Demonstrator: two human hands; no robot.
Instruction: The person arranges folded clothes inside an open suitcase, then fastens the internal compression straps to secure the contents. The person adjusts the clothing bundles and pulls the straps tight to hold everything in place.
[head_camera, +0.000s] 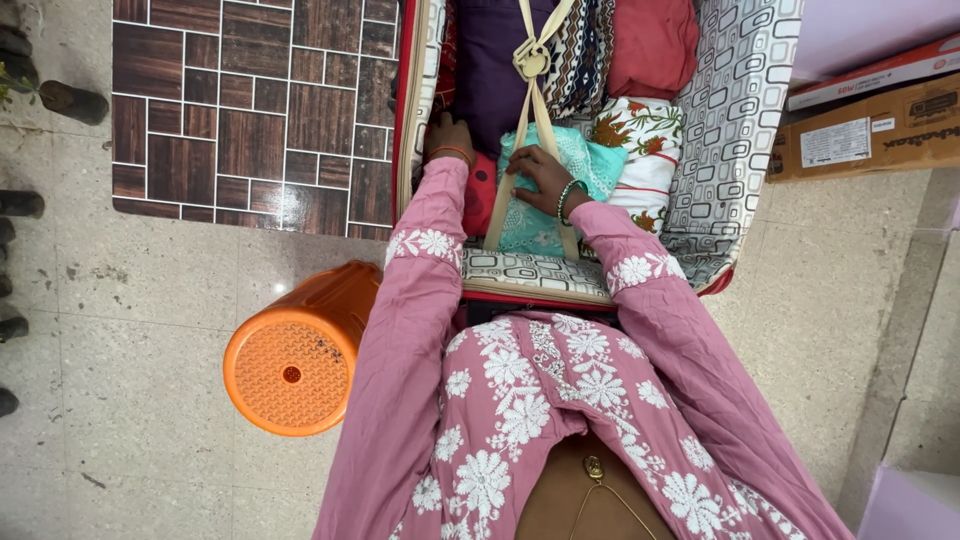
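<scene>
An open red suitcase (735, 110) with a patterned grey lining lies on the floor in front of me, packed with folded clothes. My left hand (448, 135) rests fingers-down on the dark purple garment (490, 70) near the suitcase's left wall. My right hand (540, 175) presses flat on a folded turquoise cloth (590, 165), beside the beige packing straps (530, 60) that are clipped together at a buckle. A floral white cloth (640, 135) and a red cloth (655, 40) lie to the right.
An orange plastic stool (295, 365) lies on its side at my left. A brown tiled mat (230, 100) covers the floor at upper left. Cardboard boxes (870, 125) stand at upper right. Dark shoes (70, 100) line the left edge.
</scene>
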